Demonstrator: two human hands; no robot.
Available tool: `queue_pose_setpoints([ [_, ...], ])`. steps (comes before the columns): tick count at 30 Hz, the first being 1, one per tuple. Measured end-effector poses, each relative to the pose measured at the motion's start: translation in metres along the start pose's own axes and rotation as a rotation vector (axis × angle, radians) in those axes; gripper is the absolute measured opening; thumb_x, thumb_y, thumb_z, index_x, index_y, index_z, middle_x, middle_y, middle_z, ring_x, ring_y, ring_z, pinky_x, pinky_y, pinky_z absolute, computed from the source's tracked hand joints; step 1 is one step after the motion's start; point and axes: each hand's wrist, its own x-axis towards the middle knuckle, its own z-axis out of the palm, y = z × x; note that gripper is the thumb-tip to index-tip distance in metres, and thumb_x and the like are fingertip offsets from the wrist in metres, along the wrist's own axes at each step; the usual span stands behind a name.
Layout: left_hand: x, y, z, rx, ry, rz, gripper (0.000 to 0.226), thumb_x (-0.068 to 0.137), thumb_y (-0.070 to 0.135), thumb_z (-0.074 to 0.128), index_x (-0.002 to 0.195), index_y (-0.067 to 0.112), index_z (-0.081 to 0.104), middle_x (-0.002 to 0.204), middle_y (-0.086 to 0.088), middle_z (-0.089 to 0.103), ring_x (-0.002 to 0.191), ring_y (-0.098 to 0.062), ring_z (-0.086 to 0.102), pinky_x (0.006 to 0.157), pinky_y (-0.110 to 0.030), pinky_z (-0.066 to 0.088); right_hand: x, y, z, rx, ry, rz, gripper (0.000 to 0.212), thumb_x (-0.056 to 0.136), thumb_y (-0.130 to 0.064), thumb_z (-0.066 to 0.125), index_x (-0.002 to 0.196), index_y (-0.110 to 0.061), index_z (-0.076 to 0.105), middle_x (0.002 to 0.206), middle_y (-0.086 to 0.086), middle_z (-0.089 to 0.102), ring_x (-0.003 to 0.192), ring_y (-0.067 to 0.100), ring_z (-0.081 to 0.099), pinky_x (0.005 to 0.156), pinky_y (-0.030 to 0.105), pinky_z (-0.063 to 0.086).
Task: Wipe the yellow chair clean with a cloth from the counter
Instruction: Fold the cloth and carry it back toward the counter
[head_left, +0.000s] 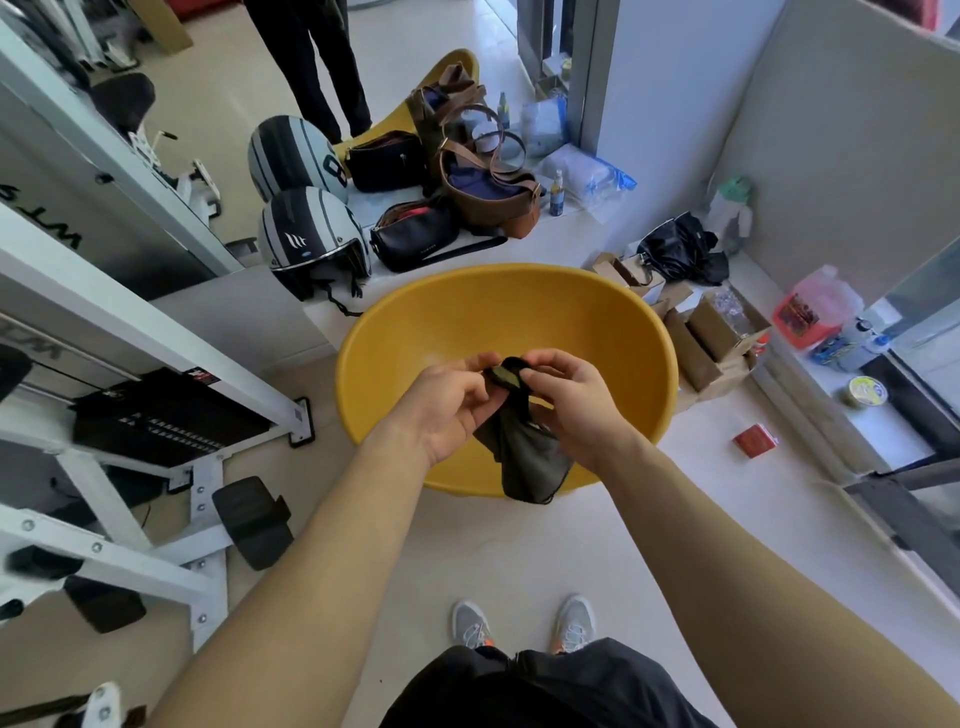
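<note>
Dark shorts (545, 686) and two grey shoes (524, 626) fill the bottom of the head view, and both bare forearms reach forward from there. Beyond and below the hands, the yellow chair (587, 332) is seen as a broad shell with its hollow opening upward; its near rim lies under the wrists, its far rim well ahead of the fingertips. A dark cloth (524, 457) is gripped by both hands at its upper end and hangs downward, its long axis roughly vertical, the loose lower end draped across the near rim; whether it touches the rim cannot be told. The left hand (447, 405) is closed on the cloth's top from the left, and the right hand (571, 405) pinches the same bunched top from the right; the two are almost touching, and neither is clearly nearer the seat. The coming move is judged to turn on this: the shell lies directly beneath and ahead, so the cloth need only be lowered and pushed forward.

To the left of the hands, a white gym frame (156, 332) bears lettering too distorted to be read. Ahead and left, a striped helmet (311, 244) carries a small emblem. Right of the hands, a small red box (756, 439) lies on the floor, its print illegible.
</note>
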Motion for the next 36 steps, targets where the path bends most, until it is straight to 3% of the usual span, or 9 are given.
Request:
queue_pose_setpoints([
  [11, 0.004, 0.002, 0.011, 0.307, 0.130, 0.264, 0.010, 0.088, 0.007, 0.072, 0.091, 0.013, 0.065, 0.084, -0.006, 0.074, 0.071, -0.016, 0.074, 0.067, -0.025, 0.057, 0.001, -0.010, -0.003, 0.082, -0.126, -0.068, 0.013, 0.093, 0.005, 0.058, 0.096, -0.007, 0.063, 0.097, 0.017, 0.065, 0.093, 0.033, 0.064, 0.094, 0.049, 0.052],
  [15, 0.007, 0.002, 0.019, 0.573, 0.168, 0.314, 0.018, 0.087, 0.028, 0.075, 0.094, 0.013, 0.065, 0.077, -0.006, 0.074, 0.058, -0.017, 0.069, 0.055, -0.028, 0.053, 0.004, -0.021, -0.013, -0.038, -0.128, -0.154, 0.021, 0.084, 0.004, 0.072, 0.102, -0.001, 0.061, 0.099, 0.020, 0.066, 0.091, 0.036, 0.066, 0.094, 0.054, 0.052],
  [18, 0.012, -0.001, 0.023, 0.673, 0.121, 0.375, 0.029, 0.087, 0.040, 0.073, 0.092, 0.012, 0.068, 0.064, 0.002, 0.063, 0.051, -0.010, 0.055, 0.048, -0.022, 0.042, 0.008, -0.039, -0.025, -0.081, -0.125, -0.168, 0.014, 0.087, 0.004, 0.068, 0.100, -0.003, 0.064, 0.097, 0.019, 0.067, 0.093, 0.033, 0.066, 0.096, 0.051, 0.051],
  [21, 0.021, -0.013, 0.022, 0.747, 0.015, 0.428, 0.027, 0.087, 0.049, 0.070, 0.089, 0.022, 0.072, 0.069, 0.005, 0.065, 0.065, -0.014, 0.061, 0.060, -0.029, 0.046, 0.008, -0.059, -0.038, -0.086, -0.140, -0.178, 0.008, 0.091, -0.002, 0.065, 0.095, -0.009, 0.068, 0.094, 0.014, 0.068, 0.091, 0.029, 0.066, 0.091, 0.047, 0.053],
  [23, 0.033, -0.031, 0.018, 0.879, -0.020, 0.437, 0.018, 0.090, 0.045, 0.068, 0.085, 0.028, 0.073, 0.065, 0.006, 0.054, 0.069, -0.023, 0.051, 0.062, -0.035, 0.036, 0.006, -0.073, -0.049, -0.047, -0.116, -0.181, 0.007, 0.091, -0.010, 0.066, 0.094, -0.014, 0.071, 0.090, 0.008, 0.069, 0.088, 0.023, 0.066, 0.082, 0.040, 0.053],
  [28, 0.056, -0.072, 0.018, 1.571, 0.086, 0.430, 0.031, 0.095, 0.054, 0.049, 0.110, 0.037, 0.070, 0.098, 0.003, 0.056, 0.101, -0.025, 0.056, 0.068, -0.034, 0.041, -0.002, -0.105, -0.086, 0.049, -0.058, -0.187, 0.010, 0.093, -0.012, 0.062, 0.098, -0.010, 0.070, 0.092, 0.011, 0.068, 0.094, 0.027, 0.063, 0.088, 0.040, 0.050],
  [31, 0.060, -0.072, 0.022, 1.905, 0.041, 0.426, 0.033, 0.094, 0.052, 0.048, 0.122, 0.040, 0.060, 0.112, 0.000, 0.051, 0.115, -0.025, 0.050, 0.081, -0.037, 0.048, -0.010, -0.116, -0.110, 0.117, 0.031, -0.200, 0.012, 0.093, -0.008, 0.061, 0.103, -0.005, 0.068, 0.091, 0.013, 0.068, 0.089, 0.025, 0.066, 0.085, 0.036, 0.053],
  [32, 0.061, -0.072, 0.025, 2.003, 0.019, 0.499, 0.031, 0.094, 0.049, 0.051, 0.120, 0.036, 0.060, 0.104, 0.000, 0.047, 0.108, -0.024, 0.050, 0.074, -0.036, 0.049, -0.013, -0.117, -0.117, 0.109, 0.068, -0.200, 0.011, 0.094, -0.007, 0.060, 0.101, -0.006, 0.068, 0.090, 0.012, 0.068, 0.088, 0.023, 0.066, 0.086, 0.036, 0.052],
  [36, 0.056, -0.072, 0.039, 2.131, -0.232, 1.186, 0.014, 0.079, 0.027, 0.073, 0.078, 0.017, 0.063, 0.088, -0.002, 0.051, 0.081, -0.024, 0.051, 0.048, -0.031, 0.042, -0.019, -0.119, -0.138, 0.127, 0.210, -0.201, 0.011, 0.096, -0.008, 0.059, 0.097, -0.009, 0.070, 0.090, 0.010, 0.070, 0.092, 0.024, 0.066, 0.089, 0.037, 0.053],
])
